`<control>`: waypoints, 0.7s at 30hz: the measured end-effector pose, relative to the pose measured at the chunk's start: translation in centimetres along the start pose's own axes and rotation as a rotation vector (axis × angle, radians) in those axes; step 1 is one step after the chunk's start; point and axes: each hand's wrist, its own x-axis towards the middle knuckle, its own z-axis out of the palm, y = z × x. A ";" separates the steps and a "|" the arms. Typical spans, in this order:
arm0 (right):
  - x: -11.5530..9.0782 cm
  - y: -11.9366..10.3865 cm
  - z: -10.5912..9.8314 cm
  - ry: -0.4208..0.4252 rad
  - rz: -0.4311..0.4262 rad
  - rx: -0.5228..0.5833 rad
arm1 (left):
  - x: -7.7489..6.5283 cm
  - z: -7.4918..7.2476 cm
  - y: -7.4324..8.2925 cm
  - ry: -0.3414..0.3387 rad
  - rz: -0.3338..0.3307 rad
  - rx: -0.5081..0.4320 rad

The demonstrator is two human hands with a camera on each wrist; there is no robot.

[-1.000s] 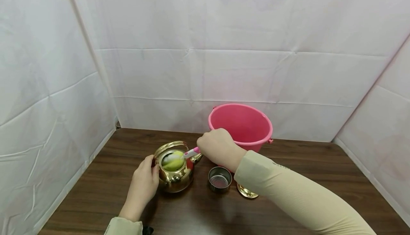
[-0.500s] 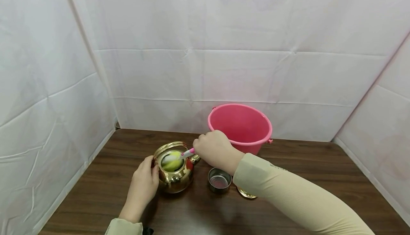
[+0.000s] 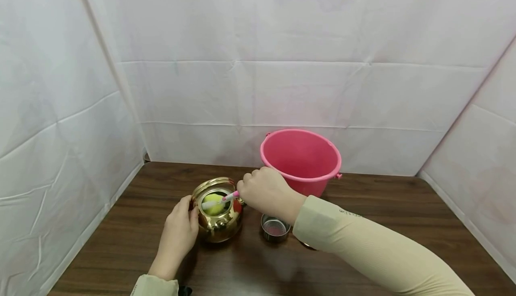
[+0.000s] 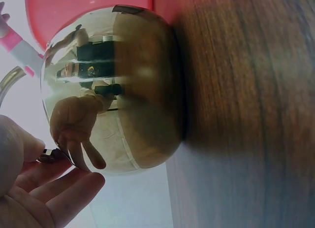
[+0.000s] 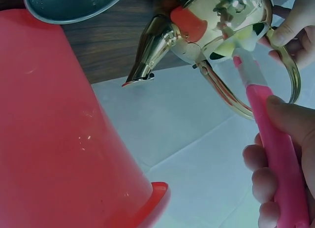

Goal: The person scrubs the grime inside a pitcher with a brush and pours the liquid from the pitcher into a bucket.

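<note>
A shiny gold teapot (image 3: 219, 232) stands lidless on the brown table, its spout pointing right. My left hand (image 3: 177, 231) holds it at the left side; in the left wrist view, thumb and fingers (image 4: 74, 198) close in at the handle's lower mount. My right hand (image 3: 267, 194) grips the pink handle of a sponge brush (image 5: 273, 139), thumb along the top. The brush's yellow-green sponge head (image 3: 210, 199) is inside the teapot's round mouth, its lower part hidden by the rim. The teapot's arched handle (image 5: 290, 73) leans away from the mouth.
A pink bucket (image 3: 333, 169) stands behind my right hand. A small perforated metal strainer cup (image 3: 275, 230) sits right of the teapot. A gold lid (image 3: 308, 246) is mostly hidden under my right sleeve. White sheets (image 3: 258, 85) hang at the back and sides.
My right hand has moved left and slightly down, carrying the brush toward the teapot's left side, its handle tilting. The left hand keeps its place. The lid is more covered by the sleeve.
</note>
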 end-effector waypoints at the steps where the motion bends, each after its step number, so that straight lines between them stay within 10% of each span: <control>1: 0.0 0.0 0.0 0.011 -0.009 -0.008 | 0.0 0.0 0.0 0.000 0.000 0.000; 10: -0.1 0.0 -0.2 0.009 -0.034 0.029 | 0.1 -0.1 -0.1 0.011 -0.009 0.006; 21: 0.4 0.9 -1.6 -0.186 -0.008 0.164 | 0.0 -0.1 -0.2 0.016 -0.029 0.007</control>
